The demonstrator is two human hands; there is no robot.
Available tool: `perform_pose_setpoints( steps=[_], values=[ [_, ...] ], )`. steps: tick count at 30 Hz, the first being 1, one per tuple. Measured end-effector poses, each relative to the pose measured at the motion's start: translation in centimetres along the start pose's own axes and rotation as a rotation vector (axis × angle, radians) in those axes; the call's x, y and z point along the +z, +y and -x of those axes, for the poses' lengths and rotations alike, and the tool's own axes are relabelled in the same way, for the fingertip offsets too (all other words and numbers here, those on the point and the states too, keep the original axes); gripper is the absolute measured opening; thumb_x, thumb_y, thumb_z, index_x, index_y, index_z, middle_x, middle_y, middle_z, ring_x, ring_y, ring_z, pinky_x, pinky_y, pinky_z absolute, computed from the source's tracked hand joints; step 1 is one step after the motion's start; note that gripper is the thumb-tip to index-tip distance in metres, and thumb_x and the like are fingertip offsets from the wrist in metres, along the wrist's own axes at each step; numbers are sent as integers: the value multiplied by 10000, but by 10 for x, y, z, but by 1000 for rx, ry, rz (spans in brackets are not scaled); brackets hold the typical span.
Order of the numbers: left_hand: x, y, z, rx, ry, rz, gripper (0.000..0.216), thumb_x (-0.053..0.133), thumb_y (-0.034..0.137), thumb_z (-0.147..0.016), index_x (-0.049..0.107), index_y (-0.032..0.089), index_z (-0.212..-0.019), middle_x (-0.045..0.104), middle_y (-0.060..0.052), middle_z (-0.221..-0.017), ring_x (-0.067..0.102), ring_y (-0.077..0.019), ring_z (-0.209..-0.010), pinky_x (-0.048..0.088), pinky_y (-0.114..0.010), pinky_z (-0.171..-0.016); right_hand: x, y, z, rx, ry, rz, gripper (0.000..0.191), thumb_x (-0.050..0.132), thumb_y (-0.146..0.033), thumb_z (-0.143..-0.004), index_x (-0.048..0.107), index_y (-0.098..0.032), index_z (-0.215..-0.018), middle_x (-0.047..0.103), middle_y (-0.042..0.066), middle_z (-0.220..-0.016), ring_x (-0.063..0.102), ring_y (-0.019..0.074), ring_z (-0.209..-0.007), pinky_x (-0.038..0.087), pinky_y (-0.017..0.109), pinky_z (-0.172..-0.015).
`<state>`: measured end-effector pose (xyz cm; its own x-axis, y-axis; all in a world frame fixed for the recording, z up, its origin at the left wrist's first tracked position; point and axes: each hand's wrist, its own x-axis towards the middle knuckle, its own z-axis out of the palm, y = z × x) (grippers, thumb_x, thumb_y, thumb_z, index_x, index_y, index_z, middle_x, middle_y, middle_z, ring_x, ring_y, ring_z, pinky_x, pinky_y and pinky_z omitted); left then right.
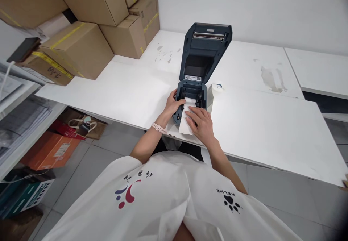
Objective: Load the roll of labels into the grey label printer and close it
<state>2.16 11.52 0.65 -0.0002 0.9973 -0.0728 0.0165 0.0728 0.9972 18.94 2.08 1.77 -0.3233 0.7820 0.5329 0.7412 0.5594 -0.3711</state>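
Observation:
A dark blue label printer point(206, 63) stands on the table in front of me with its lid raised. A white paper strip point(185, 125) lies over the printer's open base and hangs out past its front. My left hand point(172, 105) is closed around the base's left side, its thumb over the inner edge near the paper. Over the strip, my right hand point(200, 123) rests with fingers outstretched and slightly apart, touching the paper. Behind the printer's right side is a roll of white labels point(218, 87), with a band of paper running down from it.
The white table point(252, 132) runs along the wall. Cardboard boxes point(78, 49) are stacked at the back left. To the left below, a shelf point(29, 136) holds papers, and an orange box point(53, 149) is beside it. Dried stains point(272, 78) mark the tabletop.

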Motion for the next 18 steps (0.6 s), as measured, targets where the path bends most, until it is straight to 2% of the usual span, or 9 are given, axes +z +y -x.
perform_pose_setpoints(
  steps=[3, 7, 13, 18],
  values=[
    [0, 2, 2, -6, -12, -4, 767, 721, 270, -701, 472, 207, -1424, 541, -130, -1505, 559, -283, -1339, 478, -404, -1089, -2, 4, 0, -4, 21, -76, 223, 573, -322, -1007, 740, -238, -1129, 733, 89, -1270, 651, 281, -1178, 495, 492, -1028],
    [-1, 5, 5, -23, -33, -27, 744, 714, 303, -731, 469, 253, -1431, 518, -110, -1533, 541, -290, -1359, 476, -409, -1084, -9, 10, -1, 14, -29, -189, 198, 602, -338, -993, 751, -245, -1085, 729, 91, -1254, 648, 287, -1187, 499, 502, -1002],
    [-2, 6, 5, -23, -29, -30, 764, 734, 334, -727, 463, 237, -1435, 505, -118, -1540, 529, -292, -1369, 471, -407, -1091, -18, 15, -2, 58, -119, -326, 184, 605, -352, -990, 760, -289, -1070, 741, 45, -1264, 596, 298, -1278, 458, 564, -1092],
    [-1, 8, 6, -40, -23, -34, 786, 740, 322, -716, 458, 224, -1443, 505, -128, -1539, 524, -304, -1374, 459, -423, -1103, -21, 13, 0, 71, -158, -343, 216, 574, -359, -1005, 756, -302, -1104, 742, 33, -1287, 563, 303, -1348, 433, 595, -1140]
  ],
)
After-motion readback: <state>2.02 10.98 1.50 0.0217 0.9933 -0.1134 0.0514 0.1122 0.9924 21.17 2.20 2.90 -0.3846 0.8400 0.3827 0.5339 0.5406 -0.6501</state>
